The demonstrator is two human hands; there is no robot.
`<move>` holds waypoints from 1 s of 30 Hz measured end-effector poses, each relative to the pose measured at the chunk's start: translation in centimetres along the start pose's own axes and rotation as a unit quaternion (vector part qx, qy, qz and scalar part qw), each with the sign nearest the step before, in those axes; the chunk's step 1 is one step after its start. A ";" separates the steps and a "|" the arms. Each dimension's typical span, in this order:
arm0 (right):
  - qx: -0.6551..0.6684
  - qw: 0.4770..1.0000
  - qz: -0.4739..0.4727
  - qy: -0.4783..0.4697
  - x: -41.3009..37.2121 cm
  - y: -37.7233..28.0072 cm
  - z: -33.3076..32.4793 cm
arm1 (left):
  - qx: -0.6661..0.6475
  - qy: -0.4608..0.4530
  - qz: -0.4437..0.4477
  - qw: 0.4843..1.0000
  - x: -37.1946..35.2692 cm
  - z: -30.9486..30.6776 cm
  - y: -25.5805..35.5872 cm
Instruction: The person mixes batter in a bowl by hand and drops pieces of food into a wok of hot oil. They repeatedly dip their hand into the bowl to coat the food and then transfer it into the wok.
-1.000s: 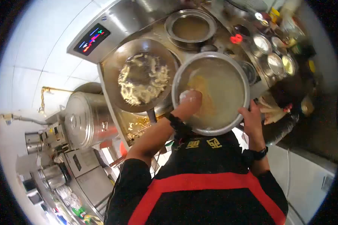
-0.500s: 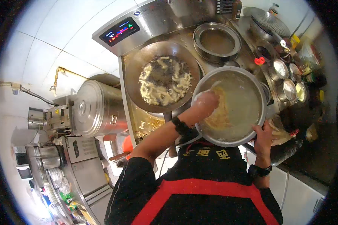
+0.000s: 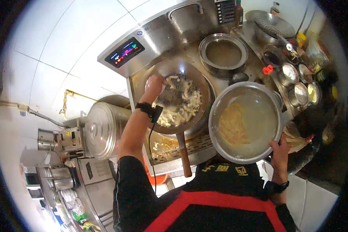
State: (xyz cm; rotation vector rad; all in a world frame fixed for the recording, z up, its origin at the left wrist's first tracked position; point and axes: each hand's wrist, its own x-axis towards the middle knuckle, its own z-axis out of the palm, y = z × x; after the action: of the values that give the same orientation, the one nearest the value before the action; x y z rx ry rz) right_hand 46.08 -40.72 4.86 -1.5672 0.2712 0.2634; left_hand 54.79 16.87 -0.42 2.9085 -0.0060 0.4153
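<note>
My left hand (image 3: 154,86) is over the left side of a wok (image 3: 139,92), fingers curled together and pointing down. A pale coating shows at its fingertips; what they hold is too small to make out. In the wok's dark bubbling oil lie several pale battered strips (image 3: 187,106), spread in a ring. My right hand (image 3: 279,150) grips the near right rim of a large metal bowl (image 3: 217,149). The bowl is tilted slightly and holds a cloudy pale batter (image 3: 261,120), with a yellowish heap of coated pieces (image 3: 232,125) on its left side.
A metal basin of brownish liquid (image 3: 222,54) stands behind the bowl, a black ladle (image 3: 239,78) beside it. Seasoning tins (image 3: 289,73) line the right. The wok's wooden handle (image 3: 184,158) juts toward me. A large lidded pot (image 3: 104,129) stands left. A lit control panel (image 3: 124,52) is behind.
My left hand has left the bowl and moved left over the wok. The heap in the bowl is now uncovered. My right hand still holds the rim, and the view has shifted slightly.
</note>
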 end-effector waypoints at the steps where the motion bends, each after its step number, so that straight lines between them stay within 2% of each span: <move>1: 0.005 1.000 -0.001 0.005 -0.1 -0.3 0.0 | 0.030 -0.019 -0.029 0.999 0.2 1.1 -1.4; 2: -0.039 0.999 -0.022 0.001 -0.3 -0.9 -0.1 | 0.060 -0.038 -0.057 0.996 0.4 2.2 -2.9; 4: -0.082 0.996 -0.038 0.004 -0.4 -0.9 -0.2 | 0.099 -0.065 -0.045 0.992 0.6 5.3 -6.6; 6: -0.121 0.988 -0.100 0.003 -0.2 -0.5 -0.6 | 0.136 -0.093 -0.033 0.986 1.1 7.6 -9.5; 8: -0.109 0.990 -0.085 0.009 -0.2 -0.3 -0.8 | 0.077 -0.162 -0.158 0.971 1.8 8.7 -11.1; 9: -0.099 0.992 -0.073 0.007 -0.2 -0.3 -0.8 | 0.078 -0.163 -0.155 0.971 1.7 8.0 -10.3; 11: -0.122 0.990 -0.074 0.007 -0.6 -1.7 -0.2 | -0.052 0.011 -0.059 0.997 0.9 4.4 -7.2; 12: -0.147 0.986 -0.077 0.005 -0.7 -2.2 0.0 | -0.051 0.009 -0.060 0.997 0.8 2.7 -5.8; 13: -0.147 0.986 -0.074 0.004 -0.5 -1.8 -0.1 | -0.079 -0.015 -0.112 0.990 0.8 1.0 -4.5; 14: -0.115 0.991 -0.065 0.008 -0.1 -0.9 -0.3 | -0.106 -0.038 -0.165 0.980 0.5 0.3 -3.8; 15: -0.084 0.995 -0.055 0.011 0.0 -0.4 -0.4 | -0.105 -0.041 -0.168 0.979 0.4 1.0 -4.9; 17: -0.062 0.997 -0.042 0.002 0.1 -0.6 -0.1 | -0.242 0.020 -0.028 0.970 0.5 2.8 -8.6; 18: -0.041 0.999 -0.030 -0.003 0.1 -0.7 0.0 | -0.054 -0.047 -0.076 0.994 -0.3 0.7 -7.8; 19: -0.045 0.999 -0.027 -0.002 0.0 -1.0 0.4 | -0.058 -0.050 -0.078 0.994 -0.6 -1.5 -5.0; 21: -0.032 0.998 -0.047 -0.010 0.0 -1.3 0.8 | -0.157 -0.061 -0.170 0.971 -0.5 -4.5 2.1; 22: -0.074 0.996 -0.055 -0.011 0.9 0.3 0.1 | -0.438 -0.018 -0.245 0.865 -0.8 -3.9 4.1; 23: -0.075 0.997 -0.023 -0.012 0.5 -0.6 0.3 | -0.203 -0.105 -0.062 0.972 -1.7 -5.6 7.1; 25: -0.089 0.996 0.018 -0.005 0.0 -1.6 1.3 | -0.158 -0.199 0.000 0.967 -2.7 -7.9 15.9; 27: -0.029 0.998 -0.038 -0.038 0.4 -0.9 1.9 | -0.153 -0.085 0.193 0.966 -5.7 -3.8 19.2; 29: -0.041 0.997 -0.041 -0.044 0.5 -0.4 2.1 | -0.266 -0.080 0.248 0.928 -8.5 0.5 21.1; 30: -0.051 0.996 -0.045 -0.050 0.4 -0.2 2.1 | -0.170 -0.157 0.248 0.941 -9.6 3.1 21.8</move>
State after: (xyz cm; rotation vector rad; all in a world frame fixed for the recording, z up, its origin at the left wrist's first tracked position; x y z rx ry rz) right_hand 46.58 -38.62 4.88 -1.6567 0.1115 0.2879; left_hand 45.77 -5.30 -1.67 2.5643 -0.7882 0.0084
